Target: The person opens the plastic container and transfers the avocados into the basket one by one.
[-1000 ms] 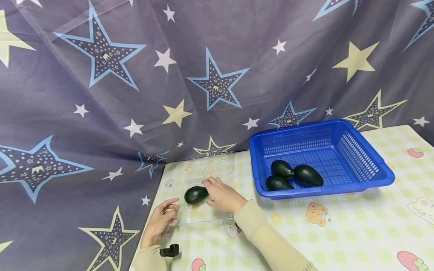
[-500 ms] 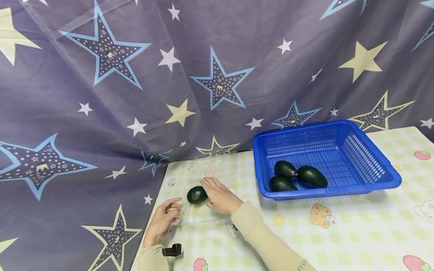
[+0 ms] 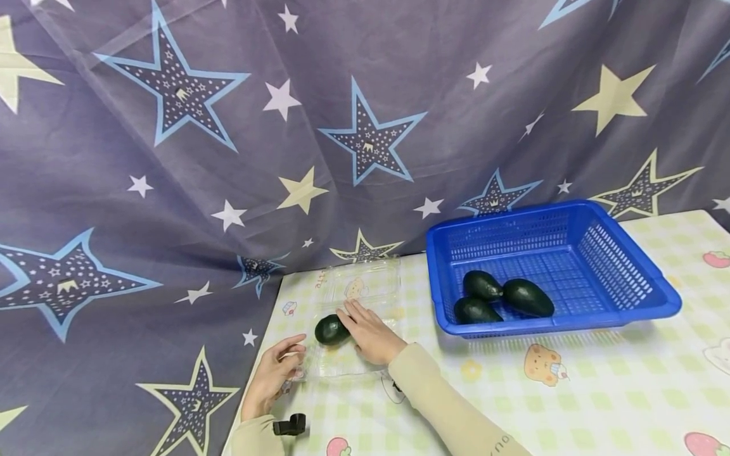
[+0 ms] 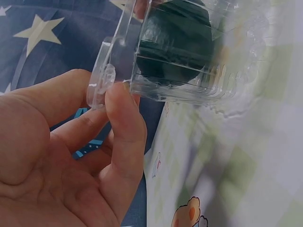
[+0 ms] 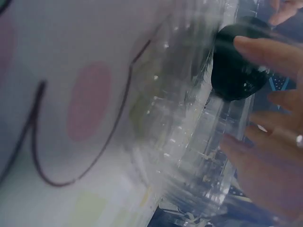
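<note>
In the head view a dark green avocado point(image 3: 329, 330) lies in the left part of a clear plastic clamshell box point(image 3: 342, 366), whose lid is folded back toward the curtain. My left hand point(image 3: 274, 372) is at the box's left side. Seen from the left wrist, its thumb and finger pinch the tab-like edge point(image 4: 97, 78) of the box, with the avocado point(image 4: 177, 42) showing through the wall. My right hand point(image 3: 373, 334) reaches over the box with extended fingers, fingertips at the avocado's right end. In the right wrist view one finger overlaps the avocado point(image 5: 239, 71), the others spread apart.
A blue perforated basket point(image 3: 593, 310) stands right of the box, with 3 avocados point(image 3: 527, 297) in its near left part. The checked tablecloth point(image 3: 570, 405) ends at the left beside the box. A starry curtain point(image 3: 365, 209) hangs behind.
My right hand's fingers have straightened and loosened around the avocado, which stays in the box. The left hand keeps its place at the box edge. The head view has shifted slightly.
</note>
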`<control>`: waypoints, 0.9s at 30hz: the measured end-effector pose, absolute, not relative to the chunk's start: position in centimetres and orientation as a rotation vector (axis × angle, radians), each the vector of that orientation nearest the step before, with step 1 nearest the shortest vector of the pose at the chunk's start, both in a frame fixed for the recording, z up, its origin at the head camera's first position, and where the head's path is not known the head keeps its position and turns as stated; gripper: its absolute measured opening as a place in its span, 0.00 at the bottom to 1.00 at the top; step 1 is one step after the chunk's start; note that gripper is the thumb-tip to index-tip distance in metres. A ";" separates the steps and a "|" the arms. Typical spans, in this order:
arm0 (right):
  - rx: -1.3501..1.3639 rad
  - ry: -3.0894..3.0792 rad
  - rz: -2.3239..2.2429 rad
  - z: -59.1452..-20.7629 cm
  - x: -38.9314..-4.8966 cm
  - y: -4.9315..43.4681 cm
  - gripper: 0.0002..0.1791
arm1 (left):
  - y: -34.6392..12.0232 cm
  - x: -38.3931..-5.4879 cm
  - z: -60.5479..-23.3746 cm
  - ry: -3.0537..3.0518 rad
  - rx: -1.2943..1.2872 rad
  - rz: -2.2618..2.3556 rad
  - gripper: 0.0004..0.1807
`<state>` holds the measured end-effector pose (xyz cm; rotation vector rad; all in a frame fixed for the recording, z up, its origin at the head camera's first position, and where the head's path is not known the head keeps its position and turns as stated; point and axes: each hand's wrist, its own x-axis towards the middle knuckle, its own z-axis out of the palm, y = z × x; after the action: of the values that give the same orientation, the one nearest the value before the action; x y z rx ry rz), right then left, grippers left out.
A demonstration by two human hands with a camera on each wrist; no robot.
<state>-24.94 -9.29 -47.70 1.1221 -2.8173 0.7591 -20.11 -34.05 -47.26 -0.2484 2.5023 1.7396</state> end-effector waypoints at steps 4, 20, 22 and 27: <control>1.138 -2.773 0.734 -48.0 -25.1 -9.5 0.40 | -34.0 -20.2 -47.2 2.493 -0.264 1.741 0.27; 1.201 -2.697 0.718 -48.7 -25.4 -9.9 0.40 | -34.0 -20.2 -47.2 2.482 -0.308 1.722 0.27; 1.204 -2.687 0.732 -48.6 -25.4 -9.9 0.39 | -34.0 -20.2 -47.2 2.479 -0.311 1.724 0.27; 1.208 -2.676 0.790 -48.6 -25.2 -9.9 0.38 | -33.9 -20.3 -47.2 2.480 -0.318 1.725 0.27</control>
<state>-25.20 -9.88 -48.62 1.2077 -2.6755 0.7901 -20.30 -33.88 -47.19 -0.3179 2.4800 1.7254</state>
